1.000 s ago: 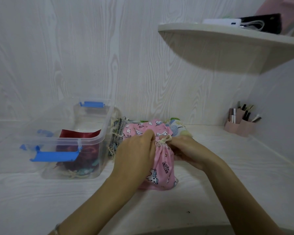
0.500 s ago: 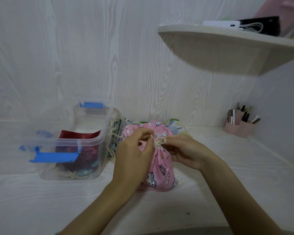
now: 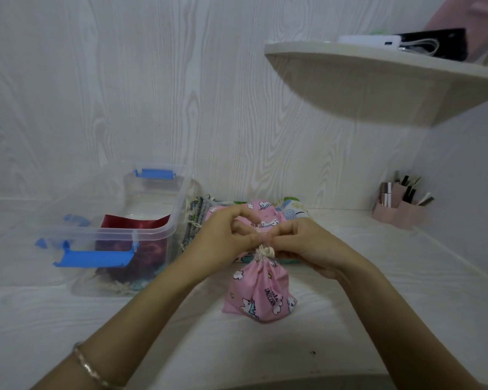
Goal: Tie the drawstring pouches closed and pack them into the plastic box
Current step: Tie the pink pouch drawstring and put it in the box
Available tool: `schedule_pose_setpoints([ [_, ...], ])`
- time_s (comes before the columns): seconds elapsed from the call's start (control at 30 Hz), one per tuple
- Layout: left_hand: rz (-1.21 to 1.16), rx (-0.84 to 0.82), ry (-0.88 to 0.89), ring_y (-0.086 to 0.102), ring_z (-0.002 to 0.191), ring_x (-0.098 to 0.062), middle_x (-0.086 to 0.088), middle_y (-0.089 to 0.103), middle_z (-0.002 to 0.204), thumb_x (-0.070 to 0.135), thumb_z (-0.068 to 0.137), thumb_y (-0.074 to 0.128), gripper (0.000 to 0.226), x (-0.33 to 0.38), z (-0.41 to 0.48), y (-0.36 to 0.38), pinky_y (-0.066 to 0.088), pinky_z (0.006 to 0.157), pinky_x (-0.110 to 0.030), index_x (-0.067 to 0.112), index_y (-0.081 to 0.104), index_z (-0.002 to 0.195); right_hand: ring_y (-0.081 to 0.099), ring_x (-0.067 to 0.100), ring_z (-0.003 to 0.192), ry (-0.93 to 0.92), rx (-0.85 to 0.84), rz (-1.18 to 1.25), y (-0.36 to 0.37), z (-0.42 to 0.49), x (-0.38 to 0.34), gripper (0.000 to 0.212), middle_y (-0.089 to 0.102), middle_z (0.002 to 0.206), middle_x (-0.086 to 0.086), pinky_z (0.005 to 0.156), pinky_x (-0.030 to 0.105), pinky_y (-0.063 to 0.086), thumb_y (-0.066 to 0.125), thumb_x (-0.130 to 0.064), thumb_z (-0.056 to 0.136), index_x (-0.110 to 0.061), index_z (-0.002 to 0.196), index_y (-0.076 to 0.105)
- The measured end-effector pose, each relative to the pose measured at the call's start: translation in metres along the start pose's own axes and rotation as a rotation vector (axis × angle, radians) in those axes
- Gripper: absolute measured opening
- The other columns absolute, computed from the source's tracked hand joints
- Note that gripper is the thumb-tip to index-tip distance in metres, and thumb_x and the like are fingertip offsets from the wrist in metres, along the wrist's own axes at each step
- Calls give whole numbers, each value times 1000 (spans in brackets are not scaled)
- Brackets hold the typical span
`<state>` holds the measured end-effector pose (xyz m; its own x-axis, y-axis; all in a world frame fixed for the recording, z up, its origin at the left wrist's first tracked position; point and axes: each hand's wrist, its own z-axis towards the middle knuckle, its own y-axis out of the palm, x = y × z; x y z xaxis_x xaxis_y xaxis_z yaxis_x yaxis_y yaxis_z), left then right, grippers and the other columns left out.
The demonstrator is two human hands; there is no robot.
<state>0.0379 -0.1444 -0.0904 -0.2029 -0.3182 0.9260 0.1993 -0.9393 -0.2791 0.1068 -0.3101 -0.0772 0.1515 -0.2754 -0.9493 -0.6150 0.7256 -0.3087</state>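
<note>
Where the left wrist comes in at the bottom, a bracelet (image 3: 90,370) circles it. Beyond it a pink pouch (image 3: 258,294) stands upright on the desk (image 3: 350,319), its neck gathered by a cream cord (image 3: 265,251). The left hand (image 3: 226,235) and right hand (image 3: 307,243) meet just above the neck, each pinching the cord, fingertips touching. Left of them sits the clear box (image 3: 110,235), with a red pouch (image 3: 135,222) inside. A pile (image 3: 265,211) of more pouches lies by the wall. Far right are a pink holder (image 3: 397,213) and a shelf (image 3: 378,80).

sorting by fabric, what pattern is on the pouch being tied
Pink with unicorn prints, on the pouch; head view shows it best.
</note>
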Motion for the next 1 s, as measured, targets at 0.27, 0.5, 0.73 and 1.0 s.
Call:
schedule_pose_setpoints([
  [0.27,-189,-155,-137,61,70,-17,-2,64,66,13,84,70,10,-2,0,-1,51,75,-34,11,60,85,62,14,68,-258,119,-213,3,-15,-5,3,68,71,13,70,27,52,74,-3,79,-3,81,71],
  [0.5,-128,-177,-84,52,55,-11,2,59,56,8,82,72,15,3,-2,0,45,59,-22,10,57,87,57,6,61,-378,210,-361,7,-18,-2,19,67,69,9,62,20,50,71,6,77,-12,84,68],
  [0.73,-60,-233,-62,48,52,-7,-1,54,61,2,87,65,15,7,0,-1,41,52,-15,10,52,87,55,1,62,-449,228,-569,6,-20,-1,12,70,71,3,62,19,51,72,-6,80,-16,83,77],
  [1.0,136,-35,20,62,59,-10,-4,69,67,20,83,73,10,6,-3,5,52,63,-28,11,69,85,62,12,63,-405,290,-284,6,-20,1,19,70,69,5,62,24,52,71,1,80,-18,83,69],
])
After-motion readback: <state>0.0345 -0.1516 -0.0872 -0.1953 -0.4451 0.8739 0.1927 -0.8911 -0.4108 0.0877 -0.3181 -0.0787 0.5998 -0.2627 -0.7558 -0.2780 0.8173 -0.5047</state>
